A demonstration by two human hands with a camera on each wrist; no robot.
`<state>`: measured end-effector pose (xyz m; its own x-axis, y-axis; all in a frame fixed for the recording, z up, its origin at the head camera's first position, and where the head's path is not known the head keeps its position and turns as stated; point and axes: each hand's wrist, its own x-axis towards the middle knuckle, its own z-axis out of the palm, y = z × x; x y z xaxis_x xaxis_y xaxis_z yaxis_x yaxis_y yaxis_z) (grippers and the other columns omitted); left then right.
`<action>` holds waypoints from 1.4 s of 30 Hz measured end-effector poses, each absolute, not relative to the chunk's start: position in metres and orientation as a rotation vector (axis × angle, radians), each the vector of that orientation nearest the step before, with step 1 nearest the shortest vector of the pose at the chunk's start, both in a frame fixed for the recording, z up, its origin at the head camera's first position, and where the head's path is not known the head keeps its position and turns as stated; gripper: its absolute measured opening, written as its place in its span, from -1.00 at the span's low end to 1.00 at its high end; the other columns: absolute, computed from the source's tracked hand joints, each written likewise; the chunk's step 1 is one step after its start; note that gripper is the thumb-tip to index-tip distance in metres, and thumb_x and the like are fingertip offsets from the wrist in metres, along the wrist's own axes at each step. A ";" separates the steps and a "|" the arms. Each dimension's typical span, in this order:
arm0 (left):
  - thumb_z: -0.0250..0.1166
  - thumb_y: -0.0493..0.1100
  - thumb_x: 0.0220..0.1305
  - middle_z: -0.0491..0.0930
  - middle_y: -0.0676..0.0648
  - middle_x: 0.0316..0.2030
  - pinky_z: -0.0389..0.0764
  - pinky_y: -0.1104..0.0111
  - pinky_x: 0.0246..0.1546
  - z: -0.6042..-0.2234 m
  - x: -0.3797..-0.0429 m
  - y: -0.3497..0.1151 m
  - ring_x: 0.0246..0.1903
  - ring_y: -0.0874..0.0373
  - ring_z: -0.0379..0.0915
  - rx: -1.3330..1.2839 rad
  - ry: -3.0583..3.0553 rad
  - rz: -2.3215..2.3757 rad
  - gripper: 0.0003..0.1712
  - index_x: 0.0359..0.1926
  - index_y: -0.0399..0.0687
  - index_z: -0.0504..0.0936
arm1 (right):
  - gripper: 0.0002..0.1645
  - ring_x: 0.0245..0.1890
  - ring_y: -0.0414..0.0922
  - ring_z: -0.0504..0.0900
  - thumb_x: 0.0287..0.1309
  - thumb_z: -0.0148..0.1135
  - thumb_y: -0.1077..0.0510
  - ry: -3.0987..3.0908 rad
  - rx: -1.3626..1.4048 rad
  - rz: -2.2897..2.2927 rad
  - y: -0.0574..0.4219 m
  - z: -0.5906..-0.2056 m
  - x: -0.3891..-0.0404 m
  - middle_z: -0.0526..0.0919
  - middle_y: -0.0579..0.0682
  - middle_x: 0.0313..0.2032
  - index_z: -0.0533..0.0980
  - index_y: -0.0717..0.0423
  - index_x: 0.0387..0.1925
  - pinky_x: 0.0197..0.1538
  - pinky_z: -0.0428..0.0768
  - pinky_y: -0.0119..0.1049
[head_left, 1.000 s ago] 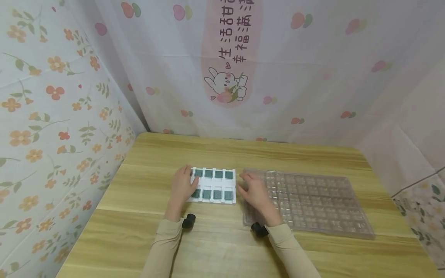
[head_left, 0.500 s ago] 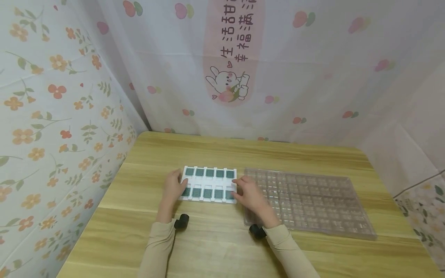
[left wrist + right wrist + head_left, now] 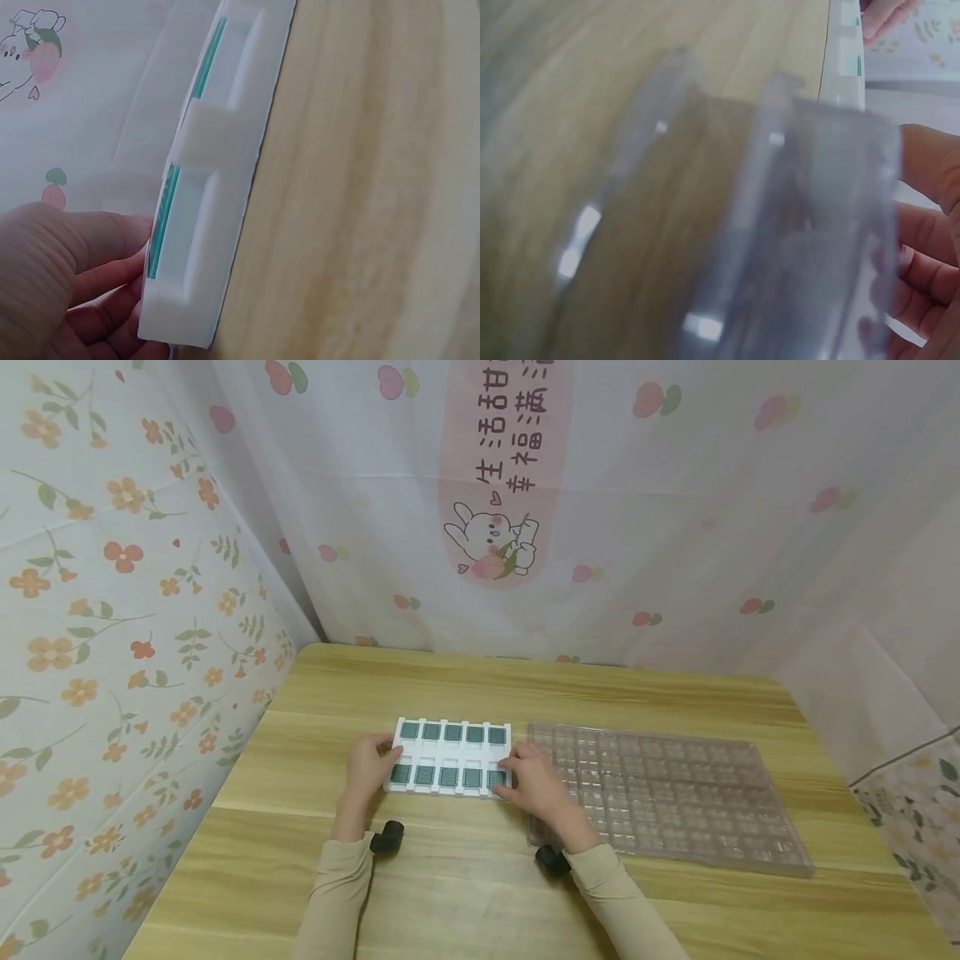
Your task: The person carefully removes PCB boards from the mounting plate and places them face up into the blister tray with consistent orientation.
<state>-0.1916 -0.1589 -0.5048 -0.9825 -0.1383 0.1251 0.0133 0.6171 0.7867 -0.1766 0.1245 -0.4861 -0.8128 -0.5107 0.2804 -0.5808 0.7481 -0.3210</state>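
Note:
A white tray (image 3: 457, 751) lies on the wooden table, with two rows of green square chips (image 3: 448, 777) in its pockets. My left hand (image 3: 366, 767) grips the tray's left end; in the left wrist view its thumb presses the edge while the other fingers curl below. At the opposite end, my right hand (image 3: 538, 783) holds the tray between thumb and fingers, its thumb near the front corner. In the right wrist view, a clear plastic tray (image 3: 780, 195) blocks part of the right hand (image 3: 930, 225), so those fingertips are hidden.
The large clear compartment tray (image 3: 667, 793) lies just right of the white one, partly beneath the right forearm. A black wrist device (image 3: 387, 837) sits at the left cuff, another black device (image 3: 552, 860) at the right. Patterned curtains (image 3: 450, 627) stand behind the table.
My left hand has slid left to the white tray's left end, uncovering chips. My right hand has come left from beside the tray to grip its right end. The tray stays in place.

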 end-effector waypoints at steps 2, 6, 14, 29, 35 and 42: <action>0.31 -0.35 0.09 0.61 -0.29 -0.33 0.47 0.20 -0.29 -0.505 -0.192 -0.159 -0.35 -0.05 0.46 0.108 -2.670 -1.305 -0.71 -0.15 -0.46 0.62 | -0.55 -0.35 -0.13 0.32 -0.18 0.50 0.00 -2.776 0.868 0.594 0.124 -0.486 -0.176 0.45 -0.05 -0.39 0.65 0.24 -0.28 -0.29 0.36 -0.27; 0.31 -0.35 0.09 0.61 -0.29 -0.33 0.48 0.18 -0.27 -0.505 -0.192 -0.158 -0.34 -0.06 0.46 0.116 -2.677 -1.302 -0.70 -0.14 -0.47 0.62 | -0.56 -0.35 -0.13 0.33 -0.20 0.51 -0.01 -2.789 0.861 0.567 0.124 -0.486 -0.176 0.45 -0.06 -0.40 0.66 0.21 -0.30 -0.28 0.36 -0.26; 0.31 -0.36 0.09 0.61 -0.30 -0.33 0.48 0.18 -0.26 -0.504 -0.192 -0.157 -0.33 -0.06 0.46 0.112 -2.676 -1.303 -0.70 -0.14 -0.49 0.61 | -0.60 -0.35 -0.12 0.35 -0.21 0.51 0.02 -2.808 0.858 0.554 0.123 -0.485 -0.176 0.47 -0.05 -0.40 0.67 0.19 -0.32 -0.24 0.38 -0.21; 0.30 -0.36 0.11 0.61 -0.33 -0.29 0.51 0.12 -0.20 -0.504 -0.191 -0.156 -0.28 -0.09 0.49 0.121 -2.663 -1.335 -0.70 -0.13 -0.50 0.60 | -0.62 -0.35 -0.10 0.38 -0.25 0.53 0.06 -2.756 0.871 0.561 0.125 -0.482 -0.178 0.49 -0.04 -0.41 0.66 0.21 -0.37 -0.24 0.41 -0.17; 0.29 -0.37 0.11 0.61 -0.36 -0.27 0.51 0.08 -0.16 -0.502 -0.190 -0.155 -0.25 -0.12 0.51 0.118 -2.660 -1.334 -0.70 -0.13 -0.51 0.60 | -0.63 -0.35 -0.11 0.40 -0.27 0.54 0.07 -2.747 0.862 0.560 0.128 -0.481 -0.181 0.50 -0.04 -0.39 0.66 0.20 -0.37 -0.21 0.43 -0.15; 0.30 -0.36 0.11 0.62 -0.34 -0.28 0.50 0.08 -0.17 -0.499 -0.189 -0.155 -0.26 -0.11 0.50 0.115 -2.672 -1.321 -0.70 -0.13 -0.50 0.60 | -0.64 -0.35 -0.09 0.40 -0.28 0.54 0.09 -2.737 0.854 0.600 0.133 -0.480 -0.185 0.49 -0.04 -0.41 0.66 0.20 -0.38 -0.24 0.41 -0.16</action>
<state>-0.1894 -0.1551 -0.4987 -0.9845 -0.1384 0.1073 0.0013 0.6071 0.7946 -0.1847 0.1333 -0.4800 -0.8094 -0.4953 0.3155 -0.5818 0.7490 -0.3169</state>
